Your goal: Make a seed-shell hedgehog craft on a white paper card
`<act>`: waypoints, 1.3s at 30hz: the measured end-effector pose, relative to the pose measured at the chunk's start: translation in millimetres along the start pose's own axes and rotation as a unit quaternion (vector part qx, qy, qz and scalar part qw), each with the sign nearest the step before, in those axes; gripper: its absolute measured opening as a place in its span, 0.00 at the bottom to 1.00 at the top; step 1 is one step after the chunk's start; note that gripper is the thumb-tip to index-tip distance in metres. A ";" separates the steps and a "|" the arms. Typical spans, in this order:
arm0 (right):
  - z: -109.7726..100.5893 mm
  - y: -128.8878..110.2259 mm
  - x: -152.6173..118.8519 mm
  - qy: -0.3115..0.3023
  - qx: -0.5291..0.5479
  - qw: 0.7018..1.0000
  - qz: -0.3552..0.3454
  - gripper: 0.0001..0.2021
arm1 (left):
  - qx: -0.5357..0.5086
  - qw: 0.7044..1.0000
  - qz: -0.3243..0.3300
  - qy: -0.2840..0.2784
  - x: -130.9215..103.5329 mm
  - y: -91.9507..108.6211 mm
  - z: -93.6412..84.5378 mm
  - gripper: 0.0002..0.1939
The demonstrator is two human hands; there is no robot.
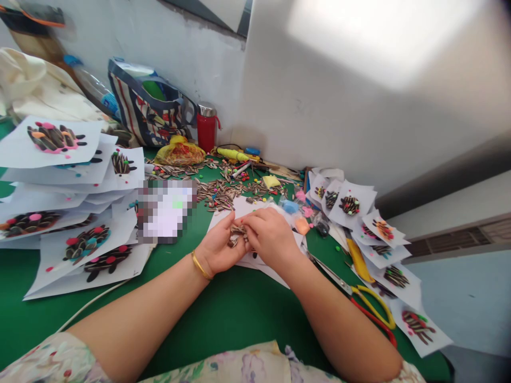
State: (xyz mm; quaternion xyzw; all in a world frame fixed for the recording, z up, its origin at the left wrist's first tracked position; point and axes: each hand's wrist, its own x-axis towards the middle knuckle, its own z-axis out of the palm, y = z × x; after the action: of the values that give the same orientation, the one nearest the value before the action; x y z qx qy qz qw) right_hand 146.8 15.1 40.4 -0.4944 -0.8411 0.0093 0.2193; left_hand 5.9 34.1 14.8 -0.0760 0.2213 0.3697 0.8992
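My left hand [221, 247] is cupped palm up above the middle of the table, with a small heap of striped sunflower seeds [237, 234] in it. Over that palm, my right hand [271, 234] has its fingertips drawn together at the seeds; what they pinch, if anything, is too small to tell. Beneath both hands lie white paper sheets [219, 216], partly hidden by them. A large scatter of seeds [217, 194] spreads just behind, mixed with small coloured balls.
Stacked sheets with seed figures [85, 244] stand at the left, more sheets [397, 276] at the right. Scissors [353, 290] and a yellow cutter [359, 260] lie near my right forearm. A red flask [206, 130], a bag [151, 106] and a pixelated patch [165, 213] are also in view.
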 end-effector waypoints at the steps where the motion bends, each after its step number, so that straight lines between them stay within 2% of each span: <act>1: -0.5 0.4 -0.3 0.001 -0.002 1.000 0.002 0.10 | -0.001 1.000 0.001 -0.003 -0.1 -0.2 0.1 0.20; 9: 10.1 -11.3 1.7 -0.015 -0.047 0.999 -0.023 0.05 | 0.027 0.999 -0.014 -0.019 1.0 1.9 -5.8 0.21; 12: 6.9 -11.7 3.2 -0.006 -0.018 1.000 -0.019 0.05 | 0.023 0.999 -0.013 -0.023 1.1 2.6 -6.2 0.21; 18: -19.4 10.6 -8.1 0.074 0.099 0.992 0.037 0.08 | 0.054 0.998 0.026 -0.030 0.1 3.9 -2.6 0.20; 20: -21.3 24.5 -19.6 0.064 0.112 0.990 0.049 0.09 | 0.057 0.997 0.052 -0.029 0.2 4.6 -2.4 0.22; 25: -1.2 52.7 -55.2 0.013 0.100 0.987 0.128 0.09 | 0.063 0.995 0.069 -0.027 1.5 5.9 -4.4 0.22; 27: 8.0 56.6 -64.2 0.003 0.104 0.986 0.133 0.08 | 0.069 0.995 0.071 -0.020 1.6 6.0 -4.1 0.22; 39: 23.1 52.8 -70.1 -0.006 0.082 0.990 0.111 0.07 | 0.075 0.994 0.074 -0.005 0.0 4.9 -0.7 0.22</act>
State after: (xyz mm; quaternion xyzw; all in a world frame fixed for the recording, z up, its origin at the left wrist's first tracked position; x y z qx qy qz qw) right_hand 210.9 -11.8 -18.0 -0.5650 -0.7787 0.1056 0.2515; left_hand 2.2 37.3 14.3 0.0102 0.2488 0.4179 0.8737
